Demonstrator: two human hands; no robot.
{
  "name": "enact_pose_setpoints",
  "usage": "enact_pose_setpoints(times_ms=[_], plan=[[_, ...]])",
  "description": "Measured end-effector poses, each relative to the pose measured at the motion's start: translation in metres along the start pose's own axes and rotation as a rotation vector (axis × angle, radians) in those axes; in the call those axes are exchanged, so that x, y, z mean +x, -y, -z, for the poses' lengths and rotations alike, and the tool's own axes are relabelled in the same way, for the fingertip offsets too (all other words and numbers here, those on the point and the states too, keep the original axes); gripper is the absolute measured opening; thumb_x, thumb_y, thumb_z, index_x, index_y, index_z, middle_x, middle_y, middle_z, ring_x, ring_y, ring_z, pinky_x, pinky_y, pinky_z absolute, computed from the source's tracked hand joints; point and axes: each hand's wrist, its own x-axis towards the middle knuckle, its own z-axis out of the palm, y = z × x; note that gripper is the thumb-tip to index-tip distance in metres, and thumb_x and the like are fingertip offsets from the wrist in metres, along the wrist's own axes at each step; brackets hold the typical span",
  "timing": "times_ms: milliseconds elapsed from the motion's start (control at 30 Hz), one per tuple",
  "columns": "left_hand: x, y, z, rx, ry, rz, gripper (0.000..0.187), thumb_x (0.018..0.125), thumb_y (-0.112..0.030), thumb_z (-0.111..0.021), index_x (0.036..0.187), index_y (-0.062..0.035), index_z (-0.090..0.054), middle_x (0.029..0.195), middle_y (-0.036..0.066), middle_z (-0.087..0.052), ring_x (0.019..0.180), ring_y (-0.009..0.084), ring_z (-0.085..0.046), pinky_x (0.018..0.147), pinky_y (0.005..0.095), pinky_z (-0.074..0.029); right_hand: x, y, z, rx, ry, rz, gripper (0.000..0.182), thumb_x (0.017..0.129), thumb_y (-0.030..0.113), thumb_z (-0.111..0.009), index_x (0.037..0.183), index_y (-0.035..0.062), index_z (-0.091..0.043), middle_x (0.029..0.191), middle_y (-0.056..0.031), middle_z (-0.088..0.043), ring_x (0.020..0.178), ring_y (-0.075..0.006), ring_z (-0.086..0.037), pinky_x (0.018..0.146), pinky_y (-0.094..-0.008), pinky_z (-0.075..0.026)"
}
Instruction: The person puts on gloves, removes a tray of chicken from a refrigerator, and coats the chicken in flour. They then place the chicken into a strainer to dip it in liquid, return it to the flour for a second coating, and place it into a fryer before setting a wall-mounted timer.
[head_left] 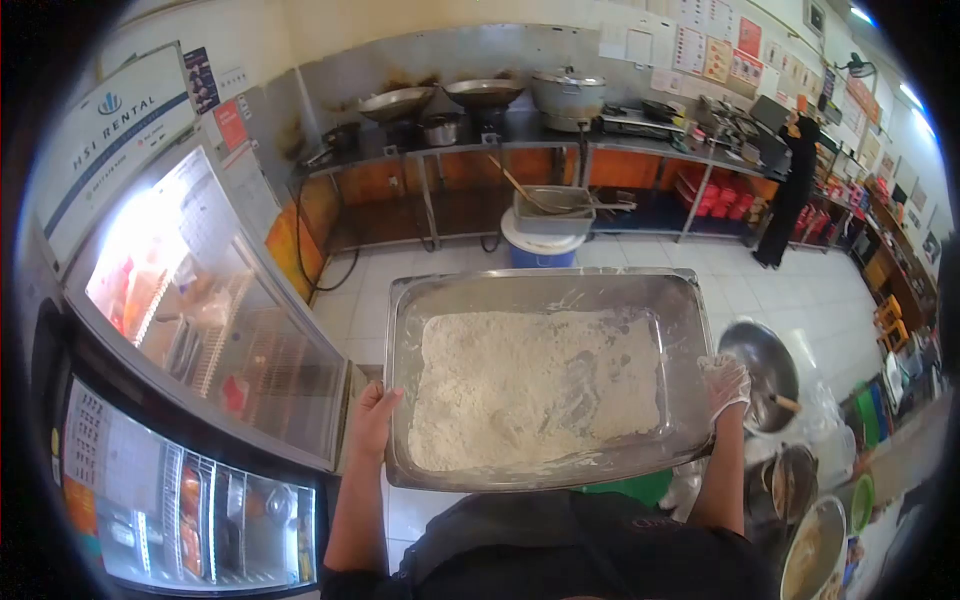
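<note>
A large rectangular metal tray [550, 288] is held up in front of my body, a little lower on its left side. Pale flour [490, 380] covers much of its bottom, thicker on the left and scraped thin toward the right. My bare left hand [376, 412] grips the left rim, thumb over the edge. On the opposite rim, my right hand [728, 384] wears a clear plastic glove and is closed around the side. The fingers under the tray are hidden on both sides.
Glass-door fridges [230, 330] stand close on my left. Ahead, a blue tub [540, 254] carries a metal container [560, 208] before the stove counter [470, 140]. Metal bowls [762, 375] and pots sit at my right. A person in black [790, 190] stands at the far right counter.
</note>
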Motion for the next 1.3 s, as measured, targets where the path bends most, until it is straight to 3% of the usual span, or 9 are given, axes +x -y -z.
enact_pose_setpoints(times_ms=[100, 267, 533, 600, 700, 833, 933, 1033, 1300], plan=[[-0.017, 0.000, -0.016, 0.552, -0.158, -0.118, 0.019, 0.091, -0.013, -0.070, 0.099, -0.0035, -0.056, 0.088, 0.002, -0.061, 0.078, 0.0085, -0.056, 0.072, 0.0259, -0.047, 0.001, 0.011, -0.007, 0.111, 0.046, 0.073, 0.056, 0.086, 0.053, -0.061, 0.103, 0.0000, -0.070, 0.100, -0.0262, -0.069, 0.097, -0.0413, -0.067, 0.083, -0.0487, -0.053], [-0.025, 0.002, -0.049, 0.494, -0.333, -0.336, 0.036, 0.089, -0.015, -0.073, 0.116, -0.0029, -0.054, 0.094, 0.005, -0.065, 0.075, 0.0101, -0.058, 0.065, 0.0271, -0.048, 0.028, 0.021, -0.028, 0.104, 0.101, 0.075, 0.056, 0.086, 0.051, -0.061, 0.102, -0.0014, -0.069, 0.097, -0.0279, -0.068, 0.094, -0.0427, -0.067, 0.083, -0.0487, -0.052], [-0.010, -0.001, -0.014, 0.983, -0.252, -0.100, 0.021, 0.079, -0.017, -0.073, 0.086, 0.0004, -0.063, 0.069, 0.003, -0.058, 0.064, 0.0101, -0.053, 0.058, 0.0315, -0.042, -0.004, -0.024, 0.010, 0.059, 0.079, 0.164, 0.054, 0.088, 0.050, -0.062, 0.096, -0.0031, -0.067, 0.089, -0.0277, -0.068, 0.088, -0.0430, -0.066, 0.079, -0.0476, -0.052], [0.076, 0.001, 0.010, 0.907, -0.255, -0.034, 0.016, 0.078, -0.013, -0.070, 0.080, 0.0002, -0.061, 0.065, 0.000, -0.049, 0.061, 0.0090, -0.045, 0.058, 0.0293, -0.038, 0.044, 0.057, -0.017, 0.086, 0.134, 0.155, 0.052, 0.089, 0.049, -0.061, 0.096, -0.0024, -0.066, 0.089, -0.0272, -0.067, 0.087, -0.0429, -0.066, 0.079, -0.0471, -0.051], [0.112, 0.042, 0.011, 0.268, -0.293, 0.047, 0.014, 0.080, -0.010, -0.068, 0.078, 0.0012, -0.061, 0.066, -0.002, -0.050, 0.063, 0.0087, -0.045, 0.058, 0.0277, -0.037, 0.033, 0.080, 0.002, 0.006, 0.175, 0.115, 0.049, 0.091, 0.048, -0.060, 0.099, -0.0003, -0.066, 0.090, -0.0259, -0.067, 0.087, -0.0421, -0.065, 0.079, -0.0463, -0.051], [0.121, 0.044, 0.002, 0.690, -0.332, -0.216, 0.049, 0.082, -0.019, -0.076, 0.122, 0.0030, -0.056, 0.105, 0.010, -0.065, 0.087, 0.0133, -0.061, 0.076, 0.0277, -0.049, 0.029, 0.086, 0.028, 0.011, 0.238, 0.223, 0.047, 0.093, 0.048, -0.056, 0.099, 0.0027, -0.066, 0.091, -0.0231, -0.067, 0.088, -0.0410, -0.064, 0.080, -0.0464, -0.050], [0.122, -0.017, -0.010, 0.735, -0.158, 0.025, 0.072, 0.081, -0.030, -0.080, 0.137, -0.0007, -0.045, 0.127, 0.016, -0.059, 0.106, 0.0199, -0.061, 0.092, 0.0340, -0.048, 0.022, 0.085, 0.036, -0.165, 0.250, 0.301, 0.047, 0.094, 0.048, -0.053, 0.096, 0.0024, -0.065, 0.089, -0.0221, -0.066, 0.086, -0.0413, -0.063, 0.079, -0.0478, -0.049], [0.116, -0.029, -0.036, 1.000, -0.253, -0.357, 0.071, 0.081, -0.034, -0.079, 0.138, -0.0058, -0.047, 0.134, 0.016, -0.057, 0.117, 0.0254, -0.058, 0.098, 0.0376, -0.045, 0.009, 0.081, 0.041, -0.257, 0.264, 0.287, 0.048, 0.097, 0.046, -0.049, 0.093, 0.0008, -0.063, 0.085, -0.0227, -0.065, 0.084, -0.0435, -0.061, 0.076, -0.0494, -0.048], [0.211, -0.034, -0.033, 1.245, -0.008, -0.139, 0.043, 0.084, -0.034, -0.073, 0.113, -0.0056, -0.060, 0.113, 0.017, -0.062, 0.103, 0.0336, -0.061, 0.087, 0.0366, -0.047, -0.020, 0.046, 0.006, -0.144, -0.023, 0.289, 0.036, 0.094, 0.036, -0.054, 0.103, 0.0024, -0.062, 0.091, -0.0229, -0.063, 0.086, -0.0436, -0.059, 0.075, -0.0500, -0.046]])
